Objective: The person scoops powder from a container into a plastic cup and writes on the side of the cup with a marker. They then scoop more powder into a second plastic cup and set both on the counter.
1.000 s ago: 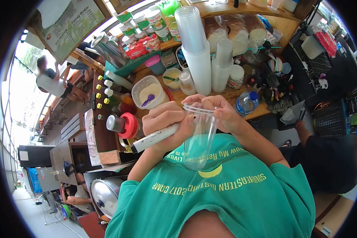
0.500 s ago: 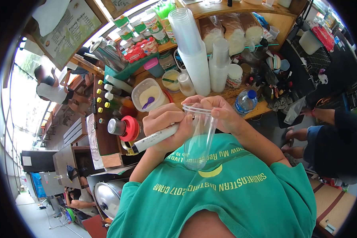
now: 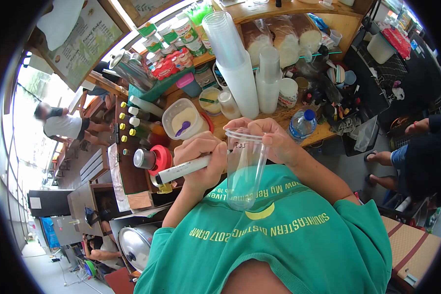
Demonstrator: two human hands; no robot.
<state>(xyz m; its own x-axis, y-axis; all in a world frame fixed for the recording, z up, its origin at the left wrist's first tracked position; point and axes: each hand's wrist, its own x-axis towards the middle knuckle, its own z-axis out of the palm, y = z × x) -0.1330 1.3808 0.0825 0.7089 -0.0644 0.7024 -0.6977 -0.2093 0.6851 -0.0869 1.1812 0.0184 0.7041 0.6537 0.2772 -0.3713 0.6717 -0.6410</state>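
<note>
My left hand (image 3: 201, 156) is closed around a white marker (image 3: 183, 169) with a dark end pointing down to the left. Its fingers are just left of a clear plastic cup (image 3: 245, 171), near the rim. My right hand (image 3: 274, 139) pinches that cup by its rim from the right side. The cup hangs upright in front of my green shirt (image 3: 279, 235). Small dark handwritten marks (image 3: 238, 145) show on the cup's wall below the rim. The marker's writing tip is hidden by my left hand.
Tall stacks of plastic cups (image 3: 237, 78) stand ahead on the wooden counter. Nearby are a tub of white contents with a purple spoon (image 3: 183, 128), a blue-capped water bottle (image 3: 303, 123) and a red-lidded jar (image 3: 161, 159). Another person (image 3: 421, 157) stands at right.
My left hand and the marker have shifted slightly left, away from the cup, uncovering dark marks on it. My right hand holds the cup in place. The person at right has moved.
</note>
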